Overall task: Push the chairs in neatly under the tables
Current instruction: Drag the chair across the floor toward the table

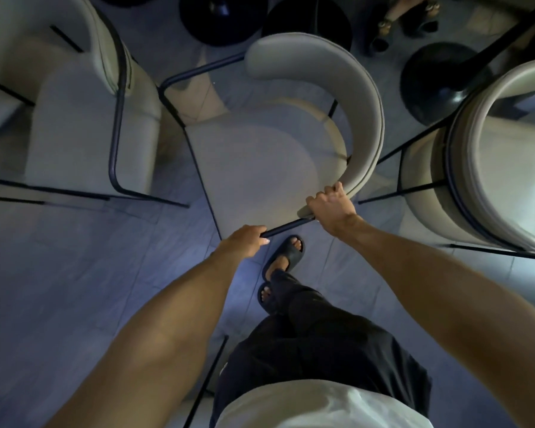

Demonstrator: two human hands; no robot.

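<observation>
A view from above, looking down at a grey tiled floor [74, 288] crowded with cream padded chairs on thin dark metal frames. Round black pedestal bases [442, 84] at the top edge probably belong to the desks, whose tops cannot be made out. The middle chair [260, 168] stands angled on the floor in front of the person, its curved backrest sweeping round the right side and its seat open to the left, between a left chair [84, 118] and a right chair [491, 149], both just beside it. It appears not yet tucked in, since its whole seat shows. The person in dark trousers and slide sandals [286, 251] stands just behind it, one foot forward, likely bracing to steer. The right hand [332, 208] has its grip pressed together around the near end of the backrest, a firm hold for turning. The left hand [249, 240] has fingers curled closed over the dark frame rail [286, 227] along the near side of the seat, so both hands can guide the chair at once
</observation>
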